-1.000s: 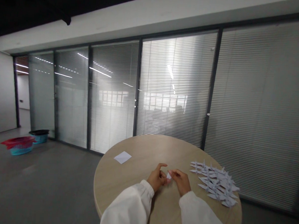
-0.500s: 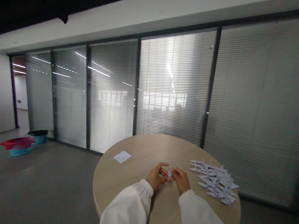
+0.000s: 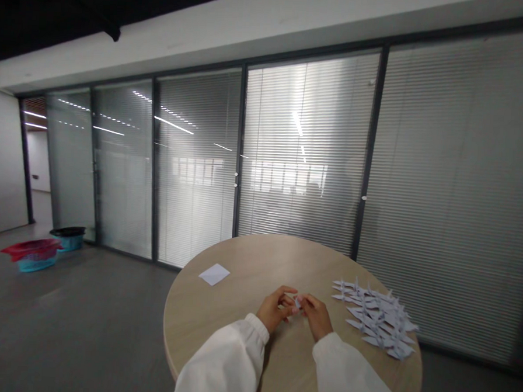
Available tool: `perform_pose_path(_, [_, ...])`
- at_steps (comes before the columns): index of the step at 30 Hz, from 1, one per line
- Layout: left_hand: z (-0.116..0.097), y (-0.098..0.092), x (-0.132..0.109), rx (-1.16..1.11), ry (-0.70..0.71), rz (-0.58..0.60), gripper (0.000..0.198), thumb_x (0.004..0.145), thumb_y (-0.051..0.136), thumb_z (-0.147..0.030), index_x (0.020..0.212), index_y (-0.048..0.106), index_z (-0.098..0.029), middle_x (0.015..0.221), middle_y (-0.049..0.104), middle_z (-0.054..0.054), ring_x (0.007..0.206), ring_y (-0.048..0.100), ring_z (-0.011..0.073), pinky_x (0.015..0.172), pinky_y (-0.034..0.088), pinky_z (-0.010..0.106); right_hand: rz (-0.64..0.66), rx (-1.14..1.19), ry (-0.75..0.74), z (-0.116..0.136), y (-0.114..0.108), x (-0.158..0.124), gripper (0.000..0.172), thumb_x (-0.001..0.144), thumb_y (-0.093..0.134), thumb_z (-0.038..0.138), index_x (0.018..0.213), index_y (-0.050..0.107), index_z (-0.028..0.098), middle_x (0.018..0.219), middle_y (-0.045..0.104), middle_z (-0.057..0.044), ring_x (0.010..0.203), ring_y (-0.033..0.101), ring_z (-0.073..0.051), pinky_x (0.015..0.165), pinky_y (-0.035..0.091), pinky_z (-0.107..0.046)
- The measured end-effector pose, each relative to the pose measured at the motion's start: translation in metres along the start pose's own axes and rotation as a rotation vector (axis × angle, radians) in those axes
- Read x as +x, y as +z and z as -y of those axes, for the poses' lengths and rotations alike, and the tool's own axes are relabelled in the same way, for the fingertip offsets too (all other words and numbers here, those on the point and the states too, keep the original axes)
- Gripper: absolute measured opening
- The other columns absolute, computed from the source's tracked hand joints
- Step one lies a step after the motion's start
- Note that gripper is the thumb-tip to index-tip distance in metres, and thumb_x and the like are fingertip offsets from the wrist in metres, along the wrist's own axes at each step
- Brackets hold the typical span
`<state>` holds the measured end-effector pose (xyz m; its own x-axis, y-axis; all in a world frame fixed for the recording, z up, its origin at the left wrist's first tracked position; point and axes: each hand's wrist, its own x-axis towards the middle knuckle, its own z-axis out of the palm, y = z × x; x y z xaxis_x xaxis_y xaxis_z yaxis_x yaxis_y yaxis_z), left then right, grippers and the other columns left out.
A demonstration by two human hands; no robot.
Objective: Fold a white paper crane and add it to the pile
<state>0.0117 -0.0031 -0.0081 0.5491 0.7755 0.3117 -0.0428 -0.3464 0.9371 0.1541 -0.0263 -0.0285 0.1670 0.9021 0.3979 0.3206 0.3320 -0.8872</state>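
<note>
Between my hands, over the middle of the round table (image 3: 228,323), is a small folded white paper (image 3: 297,303), mostly covered by fingertips. My left hand (image 3: 277,308) pinches it from the left, its index finger arched above. From the right, the thumb and fingers of my right hand (image 3: 315,314) are closed on the same paper. A flat stack or sheet of square white paper (image 3: 214,274) lies on the table to the left. Many folded white paper cranes (image 3: 382,319) sit close together on the right side.
Beyond the table runs a glass partition (image 3: 307,151) with blinds and dark frames. On the floor at the left stand a blue bin with a red liner (image 3: 36,260) and a blue bin with a black liner (image 3: 70,241).
The fingers have shifted slightly around the small paper, and less of it shows between them. Both hands keep nearly the same place.
</note>
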Motion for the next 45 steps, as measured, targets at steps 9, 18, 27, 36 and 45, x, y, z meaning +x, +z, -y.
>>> perform_pose_path(9, [-0.0007,0.0005,0.0,-0.014,0.009,0.0,0.042,0.061,0.062,-0.026,0.1,0.047,-0.016,0.073,0.056,0.004,0.066,0.052,0.0126,0.044,0.04,0.017,0.026,0.031,-0.02,0.003,0.0003,-0.0005,0.039,0.071,0.042,0.051,0.075,0.061,0.017,0.071,0.064,-0.005,0.065,0.057,-0.018,0.053,0.043,-0.025])
perform_pose_path(18, [-0.0002,0.0011,-0.0001,-0.008,0.016,-0.012,0.046,0.061,0.062,-0.031,0.101,0.046,-0.016,0.071,0.055,0.003,0.064,0.051,0.0119,0.044,0.041,0.018,0.008,0.027,0.014,0.0025,0.0007,-0.0003,0.037,0.069,0.044,0.05,0.075,0.061,0.017,0.072,0.064,-0.004,0.066,0.057,-0.018,0.054,0.044,-0.025])
perform_pose_path(27, [-0.0016,0.0013,-0.0017,0.013,0.035,-0.003,0.044,0.064,0.06,-0.029,0.103,0.045,-0.015,0.071,0.054,0.003,0.065,0.051,0.0115,0.043,0.041,0.017,0.027,0.034,0.002,0.0018,0.0002,-0.001,0.037,0.072,0.042,0.049,0.078,0.059,0.016,0.075,0.064,-0.005,0.069,0.058,-0.019,0.056,0.044,-0.025])
perform_pose_path(36, [-0.0014,0.0016,-0.0021,0.024,0.036,-0.003,0.045,0.063,0.059,-0.03,0.104,0.045,-0.017,0.072,0.054,0.003,0.066,0.052,0.0125,0.043,0.042,0.018,-0.044,0.051,-0.012,-0.0003,0.0014,0.0003,0.037,0.069,0.044,0.052,0.075,0.057,0.018,0.071,0.063,-0.004,0.067,0.057,-0.018,0.055,0.043,-0.025])
perform_pose_path(45, [0.0026,-0.0002,0.0015,0.022,0.04,-0.071,0.043,0.064,0.058,-0.026,0.104,0.044,-0.018,0.068,0.053,0.001,0.063,0.052,0.0119,0.041,0.041,0.016,-0.035,0.083,-0.037,-0.0044,0.0048,0.001,0.031,0.07,0.045,0.05,0.071,0.051,0.02,0.068,0.062,-0.002,0.067,0.058,-0.017,0.06,0.042,-0.025])
